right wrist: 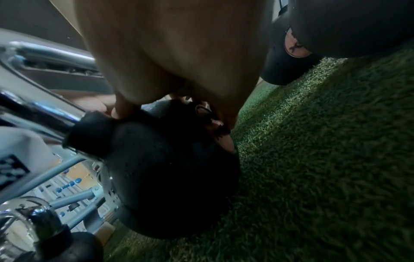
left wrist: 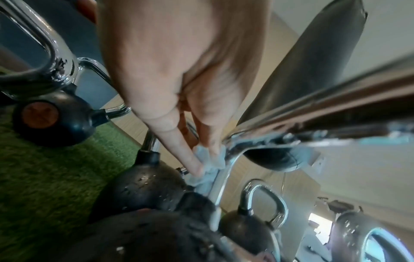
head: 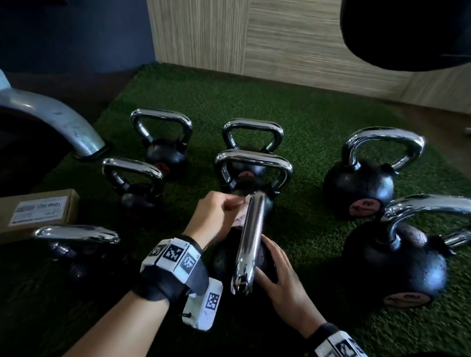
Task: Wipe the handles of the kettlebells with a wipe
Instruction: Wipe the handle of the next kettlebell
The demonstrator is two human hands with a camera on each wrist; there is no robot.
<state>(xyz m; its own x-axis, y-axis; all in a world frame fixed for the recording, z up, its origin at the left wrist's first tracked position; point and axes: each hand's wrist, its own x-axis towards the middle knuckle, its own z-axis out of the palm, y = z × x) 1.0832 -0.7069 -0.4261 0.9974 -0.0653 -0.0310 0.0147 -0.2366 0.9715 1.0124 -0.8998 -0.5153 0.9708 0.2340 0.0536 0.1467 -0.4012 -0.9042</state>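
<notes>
Several black kettlebells with chrome handles stand on green turf (head: pixel 311 128). The nearest middle kettlebell (head: pixel 222 261) shows its handle (head: pixel 249 241) end-on. My left hand (head: pixel 236 210) pinches a small pale wipe (head: pixel 241 216) against the left side of that handle near its far bend. In the left wrist view the fingertips (left wrist: pixel 197 168) press the crumpled wipe (left wrist: pixel 209 164) onto the chrome bar (left wrist: pixel 220 187). My right hand (head: pixel 271 261) rests with spread fingers on the kettlebell's black ball (right wrist: pixel 170 177), to the right of the handle.
Other kettlebells stand at the left (head: pixel 132 184), near left (head: pixel 79 247), behind (head: pixel 252 165) and right (head: pixel 397 261). A cardboard box (head: pixel 23 215) lies at the left beside a grey machine arm (head: pixel 50 118). A dark bag (head: pixel 423 29) hangs top right, before a wood-panel wall (head: pixel 268 34).
</notes>
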